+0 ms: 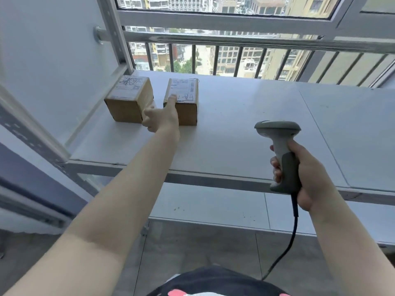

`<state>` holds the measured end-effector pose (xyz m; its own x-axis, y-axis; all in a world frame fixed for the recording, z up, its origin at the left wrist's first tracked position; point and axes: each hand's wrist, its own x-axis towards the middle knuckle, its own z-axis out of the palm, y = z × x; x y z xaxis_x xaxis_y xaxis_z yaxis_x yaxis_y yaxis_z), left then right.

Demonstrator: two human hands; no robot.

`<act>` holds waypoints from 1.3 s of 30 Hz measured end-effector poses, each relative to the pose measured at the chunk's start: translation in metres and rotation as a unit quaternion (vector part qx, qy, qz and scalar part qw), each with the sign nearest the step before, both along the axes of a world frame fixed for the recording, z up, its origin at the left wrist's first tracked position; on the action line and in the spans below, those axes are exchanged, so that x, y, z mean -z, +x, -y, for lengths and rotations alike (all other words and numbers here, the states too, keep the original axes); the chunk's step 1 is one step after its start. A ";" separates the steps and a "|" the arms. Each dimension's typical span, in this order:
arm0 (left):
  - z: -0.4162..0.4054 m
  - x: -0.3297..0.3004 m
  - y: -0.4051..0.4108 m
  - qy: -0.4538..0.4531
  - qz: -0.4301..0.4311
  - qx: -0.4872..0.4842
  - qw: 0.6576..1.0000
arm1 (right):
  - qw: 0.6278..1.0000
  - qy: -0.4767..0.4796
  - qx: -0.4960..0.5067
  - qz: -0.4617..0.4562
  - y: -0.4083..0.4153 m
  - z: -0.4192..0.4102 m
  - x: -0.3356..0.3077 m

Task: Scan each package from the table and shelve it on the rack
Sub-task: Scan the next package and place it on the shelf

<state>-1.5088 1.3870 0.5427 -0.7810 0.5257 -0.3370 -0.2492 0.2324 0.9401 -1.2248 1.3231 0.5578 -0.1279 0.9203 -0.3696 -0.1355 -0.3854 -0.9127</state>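
Observation:
Two small cardboard packages with shipping labels stand side by side at the back left of the white rack shelf point(245, 129). My left hand point(162, 118) reaches out to the right package point(188, 110): its index finger lies straight on the label on top, and the other fingers are curled against the box's near left corner. The left package point(128, 99) stands just left of that hand, untouched. My right hand point(310, 174) grips the handle of a grey barcode scanner point(277, 131), held upright above the shelf's front edge, its head turned toward the packages.
The scanner's dark cable point(292, 231) hangs down toward the floor. A lower white shelf point(203, 206) lies beneath. A railing and window point(235, 58) stand behind the shelf, and a grey rack upright point(111, 28) and a white wall are at left.

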 end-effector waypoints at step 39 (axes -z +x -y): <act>0.281 0.110 0.602 -0.096 0.114 0.717 0.681 | 0.841 -0.110 0.529 -0.019 0.398 0.410 0.041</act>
